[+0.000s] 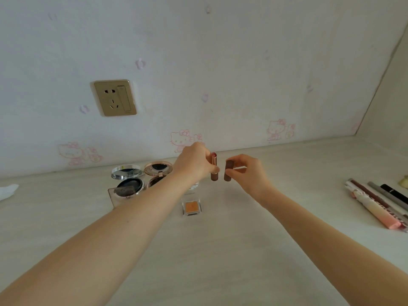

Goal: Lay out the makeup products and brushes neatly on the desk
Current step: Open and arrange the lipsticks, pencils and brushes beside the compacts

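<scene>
Your left hand (pixel 194 161) grips the uncapped lipstick (pixel 214 166) upright above the far middle of the desk (pixel 220 250), fingers clenched round its tube. Your right hand (pixel 247 171) pinches the brown cap (pixel 228 171) just beside it, not touching. Two open compacts (pixel 141 175) sit left, an orange eyeshadow pan (pixel 191 206) nearer, pencils and tubes (pixel 379 202) far right.

Uncapped lipstick (pixel 214 167) upright, brown cap (pixel 228 171) just beside it — 2 open compacts (pixel 141 175) leftward.
</scene>
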Demonstrator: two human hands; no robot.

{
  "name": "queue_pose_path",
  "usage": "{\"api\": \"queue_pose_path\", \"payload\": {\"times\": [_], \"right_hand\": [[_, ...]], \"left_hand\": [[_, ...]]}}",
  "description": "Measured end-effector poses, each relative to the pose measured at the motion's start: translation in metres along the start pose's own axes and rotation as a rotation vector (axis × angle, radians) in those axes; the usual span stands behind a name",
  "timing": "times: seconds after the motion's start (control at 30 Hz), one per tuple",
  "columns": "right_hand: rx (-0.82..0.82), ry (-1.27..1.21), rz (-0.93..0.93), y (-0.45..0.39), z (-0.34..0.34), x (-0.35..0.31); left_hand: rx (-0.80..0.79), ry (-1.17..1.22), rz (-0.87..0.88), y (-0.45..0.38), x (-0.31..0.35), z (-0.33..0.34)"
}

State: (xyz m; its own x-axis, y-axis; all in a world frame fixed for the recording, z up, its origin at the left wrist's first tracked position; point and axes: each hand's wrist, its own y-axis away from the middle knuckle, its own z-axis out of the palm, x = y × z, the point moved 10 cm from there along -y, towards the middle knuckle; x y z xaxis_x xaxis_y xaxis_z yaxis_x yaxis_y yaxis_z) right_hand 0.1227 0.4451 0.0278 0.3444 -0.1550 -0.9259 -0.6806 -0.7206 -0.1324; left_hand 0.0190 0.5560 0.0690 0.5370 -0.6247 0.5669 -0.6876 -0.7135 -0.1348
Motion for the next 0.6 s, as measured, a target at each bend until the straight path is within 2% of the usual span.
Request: {"api": "queue_pose_path", "payload": {"times": [0.6], "right_hand": [[-0.027,0.136,-0.095,-0.022,0.023,0.012]], "left_hand": [[0.108,-0.160,-0.015,-0.006,-0.013,0.015]]}}
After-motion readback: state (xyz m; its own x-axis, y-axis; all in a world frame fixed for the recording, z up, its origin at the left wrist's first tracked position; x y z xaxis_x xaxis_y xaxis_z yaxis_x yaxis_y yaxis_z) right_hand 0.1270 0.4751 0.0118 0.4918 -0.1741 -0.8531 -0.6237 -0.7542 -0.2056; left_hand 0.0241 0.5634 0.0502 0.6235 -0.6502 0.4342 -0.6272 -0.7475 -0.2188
